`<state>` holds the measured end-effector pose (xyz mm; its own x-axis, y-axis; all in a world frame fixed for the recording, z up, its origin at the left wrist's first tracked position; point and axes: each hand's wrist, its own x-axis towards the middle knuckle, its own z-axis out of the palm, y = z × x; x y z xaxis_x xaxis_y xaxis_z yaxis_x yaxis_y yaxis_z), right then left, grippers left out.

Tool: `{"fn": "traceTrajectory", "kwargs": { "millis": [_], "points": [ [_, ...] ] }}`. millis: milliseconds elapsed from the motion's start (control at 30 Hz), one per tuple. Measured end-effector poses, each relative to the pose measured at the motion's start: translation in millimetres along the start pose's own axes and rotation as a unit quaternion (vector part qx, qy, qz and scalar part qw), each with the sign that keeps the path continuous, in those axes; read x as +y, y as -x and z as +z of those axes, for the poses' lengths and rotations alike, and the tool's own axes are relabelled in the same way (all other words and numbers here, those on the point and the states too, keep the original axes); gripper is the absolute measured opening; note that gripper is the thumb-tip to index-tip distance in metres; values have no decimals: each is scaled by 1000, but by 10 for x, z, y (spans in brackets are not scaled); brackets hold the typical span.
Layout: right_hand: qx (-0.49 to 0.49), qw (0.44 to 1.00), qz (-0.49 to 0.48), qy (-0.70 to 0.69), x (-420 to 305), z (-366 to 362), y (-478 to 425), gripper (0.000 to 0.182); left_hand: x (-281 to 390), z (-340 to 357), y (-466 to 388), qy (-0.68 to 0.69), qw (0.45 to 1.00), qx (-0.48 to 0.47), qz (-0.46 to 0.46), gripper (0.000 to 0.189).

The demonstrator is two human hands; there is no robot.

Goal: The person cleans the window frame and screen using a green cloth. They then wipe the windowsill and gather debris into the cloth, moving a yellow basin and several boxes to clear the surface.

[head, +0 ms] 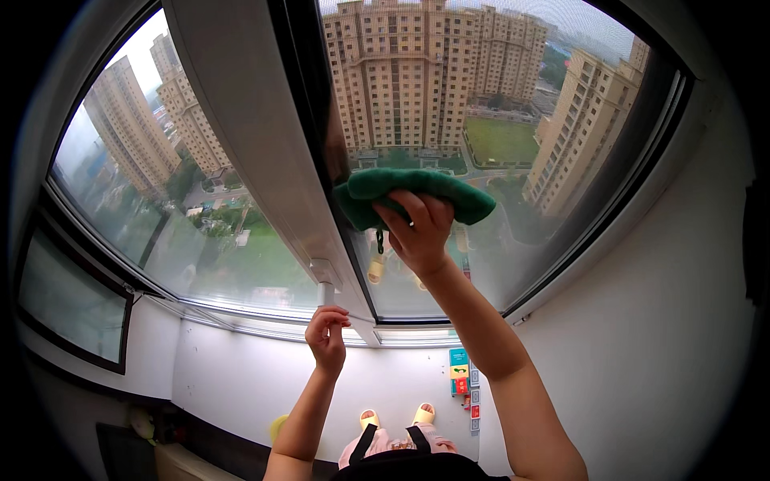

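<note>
A folded green cloth [421, 183] lies against the right window pane [505, 144], and my right hand [421, 231] grips it from below. A short dark loop hangs from the cloth's lower edge. Lower down and to the left, my left hand [328, 337] has its fingers curled around the lower end of the white window handle [325, 293]. That handle is fixed to the white window frame [240, 120] between the two panes. Faint reflections of yellow slippers show in the right pane.
I stand on a white surface [240, 361] in yellow slippers [425, 413]. Boxes [459, 364] and small packs [475, 412] line its right side. A yellow round object [278, 428] is by my left arm. A dark-framed glass panel [72, 294] stands at left, a white wall [625, 337] at right.
</note>
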<state>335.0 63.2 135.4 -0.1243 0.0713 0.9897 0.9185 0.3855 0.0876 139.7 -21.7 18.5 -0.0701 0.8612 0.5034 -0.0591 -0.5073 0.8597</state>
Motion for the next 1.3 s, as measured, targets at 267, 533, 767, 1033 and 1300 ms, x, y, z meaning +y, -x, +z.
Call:
{"fn": "traceTrajectory", "kwargs": {
  "millis": [267,533,767,1033,1300],
  "points": [
    [-378,917,39,-118,-405,-97,2477,25,-208,-339,113,47,996,-14,-80,18],
    [-52,989,95,-99,-332,-396,392,37,-274,-783,148,47,992,13,-116,17],
    [-10,998,51,-37,-422,195,-122,35,-297,-741,170,72,989,5,-132,18],
    [-131,988,56,-52,-563,202,1857,34,-393,-1103,233,29,989,-2,-145,17],
    [-252,953,126,-110,-545,-294,2043,38,-531,-1031,388,62,980,-46,-185,19]
  ]
}}
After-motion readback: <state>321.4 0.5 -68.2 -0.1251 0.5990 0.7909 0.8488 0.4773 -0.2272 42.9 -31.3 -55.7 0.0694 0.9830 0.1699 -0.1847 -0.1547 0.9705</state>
